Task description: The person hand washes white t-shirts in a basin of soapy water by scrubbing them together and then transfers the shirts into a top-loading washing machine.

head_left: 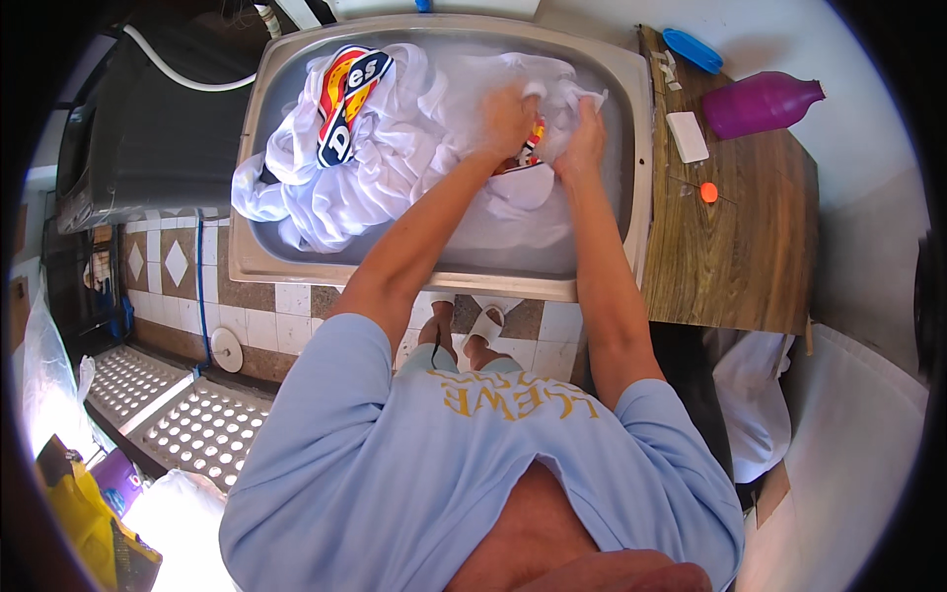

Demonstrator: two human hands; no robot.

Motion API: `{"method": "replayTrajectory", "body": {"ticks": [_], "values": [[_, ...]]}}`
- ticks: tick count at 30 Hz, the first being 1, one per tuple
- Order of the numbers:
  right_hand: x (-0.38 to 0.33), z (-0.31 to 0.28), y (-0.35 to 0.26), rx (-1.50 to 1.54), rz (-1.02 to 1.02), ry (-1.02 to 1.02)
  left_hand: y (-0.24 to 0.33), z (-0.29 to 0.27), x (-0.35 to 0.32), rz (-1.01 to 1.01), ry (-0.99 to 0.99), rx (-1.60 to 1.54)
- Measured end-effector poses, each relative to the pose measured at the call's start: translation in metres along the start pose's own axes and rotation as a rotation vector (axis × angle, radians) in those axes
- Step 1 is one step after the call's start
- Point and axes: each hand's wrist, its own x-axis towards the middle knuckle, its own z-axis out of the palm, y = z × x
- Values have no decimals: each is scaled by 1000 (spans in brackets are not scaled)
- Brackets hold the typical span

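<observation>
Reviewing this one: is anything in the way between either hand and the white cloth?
Nothing visible is. The left hand and right hand are both on the white cloth in the sink. The purple bottle lies off to the right, on the counter.

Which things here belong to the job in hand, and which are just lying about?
In the job:
left hand and right hand, both at the white cloth
metal sink
cloudy water

Apparently lying about, untouched, on the wooden counter:
purple bottle
blue oval item
white block
orange piece
</observation>
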Motion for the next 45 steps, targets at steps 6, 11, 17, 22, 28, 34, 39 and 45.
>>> {"method": "replayTrajectory", "body": {"ticks": [6,11,17,22,28,34,39,45], "values": [[20,-11,3,-23,180,-71,101,-15,-60,423,218,144],[-1,-6,15,11,145,-103,68,-17,-16,212,266,139],[39,-46,22,287,257,-367,113,-21,-58,249,141,-28],[-23,2,-23,174,268,-46,33,-34,-5,96,248,-41],[-19,-23,-46,-276,-288,-102,-26,-74,-19,45,301,-344],[-28,-12,-24,-1583,-601,-252,14,-58,-57,243,87,388],[-16,-13,-4,-1627,-311,-301,9,-41,-49,150,-153,578],[-21,2,-19,-1743,-260,-312,-10,-36,-32,261,-248,679]]}}
